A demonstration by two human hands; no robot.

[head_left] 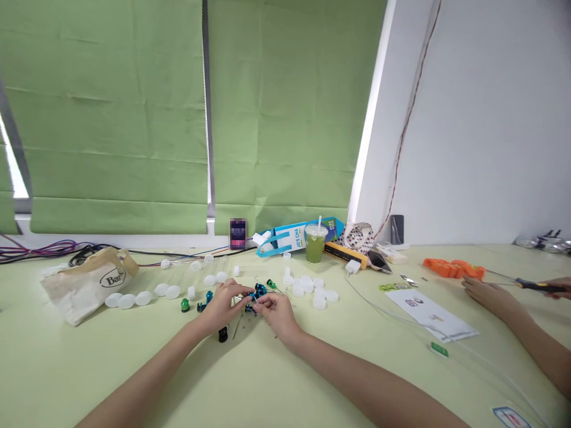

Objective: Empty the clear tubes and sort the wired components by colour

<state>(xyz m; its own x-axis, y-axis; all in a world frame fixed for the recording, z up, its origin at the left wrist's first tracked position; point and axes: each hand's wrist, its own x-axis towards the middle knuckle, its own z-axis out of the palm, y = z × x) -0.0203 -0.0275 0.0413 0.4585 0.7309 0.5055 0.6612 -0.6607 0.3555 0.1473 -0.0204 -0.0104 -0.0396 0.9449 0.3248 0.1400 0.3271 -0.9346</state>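
Observation:
A small blue-and-black part (259, 291) is held at the fingertips of both hands, low over the middle of the table. My left hand (225, 306) pinches it from the left, its fingers bent over the top. From the right, my right hand (279, 316) closes thumb and forefinger at its near side, where a thin pale sliver shows; the fingers partly hide the part. Another blue-and-black piece (205, 301) lies left of my left hand. Close by are a green domed piece (185, 305), a second green piece (270, 284) and a black cylinder (223, 334).
Several white round caps (307, 284) lie on both sides. Behind stand a cup of green drink (315, 245) and a yellow power strip (343, 254). A canvas bag (91, 285) is at left. At right, another person's hands (484, 292) are by an orange object (452, 268) and a screwdriver (535, 286).

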